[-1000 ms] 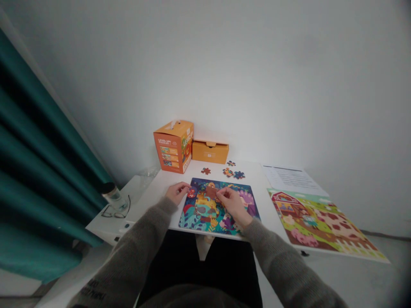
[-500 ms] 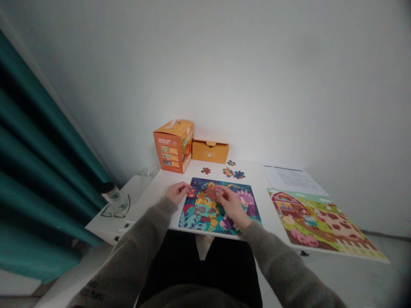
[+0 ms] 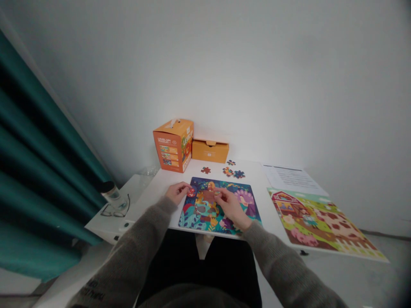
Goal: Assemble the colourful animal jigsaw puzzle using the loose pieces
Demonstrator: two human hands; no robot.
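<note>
Brown piece point(image 3: 210, 196) now lower, flat in puzzle tray point(image 3: 247, 188) under right hand point(image 3: 231, 207) fingertips; left hand point(image 3: 176, 192) pinching red piece point(image 3: 191, 193)

You wear a grey-brown knitted sweater with long sleeves point(image 3: 135, 256) reaching your wrists, dark lettering on the left forearm, and black trousers point(image 3: 199, 265).

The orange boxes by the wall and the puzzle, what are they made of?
The tall orange box and the flat orange box look like matte printed cardboard, with folded flaps and sharp creases. The jigsaw puzzle is probably thin printed card: flat, colourful, slightly glossy.
</note>
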